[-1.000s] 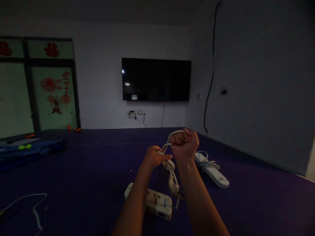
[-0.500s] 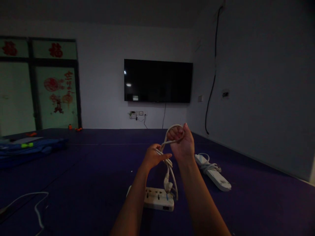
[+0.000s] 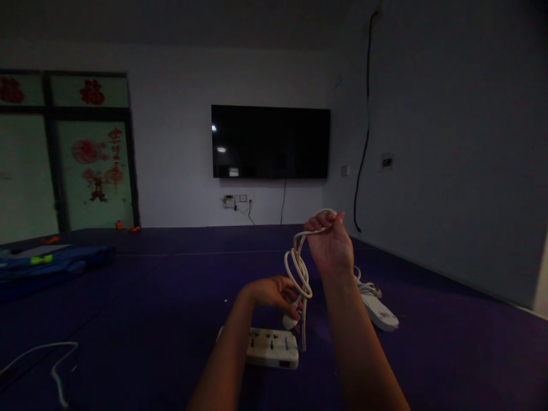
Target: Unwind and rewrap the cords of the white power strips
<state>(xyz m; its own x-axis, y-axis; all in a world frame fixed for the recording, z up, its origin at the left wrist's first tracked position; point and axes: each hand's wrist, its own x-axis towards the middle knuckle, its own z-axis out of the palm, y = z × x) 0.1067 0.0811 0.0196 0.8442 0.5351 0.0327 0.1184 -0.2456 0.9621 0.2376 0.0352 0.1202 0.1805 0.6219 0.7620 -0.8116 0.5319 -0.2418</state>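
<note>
A looped white power cord [image 3: 298, 268] hangs from my right hand [image 3: 329, 240], whose fingers are closed round its upper loop. Lower down, my left hand [image 3: 274, 294] is closed around the plug [image 3: 290, 321] at the cord's end; the fingers partly cover it. Below the hands, a white power strip [image 3: 274, 348] lies flat on the purple floor, its left part hidden behind my left forearm. One length of the cord drops beside the strip's right end.
Right of my right forearm lies a second white power strip [image 3: 379, 314] with its cord bundled on it. A thin white cable [image 3: 55, 371] curves at the lower left, with blue fabric [image 3: 77, 260] behind it. A television [image 3: 270, 142] hangs on the far wall.
My right hand has moved right and slightly up with the cord's loop. My left hand has gone down from the cord's coils to the plug. The view has shifted slightly.
</note>
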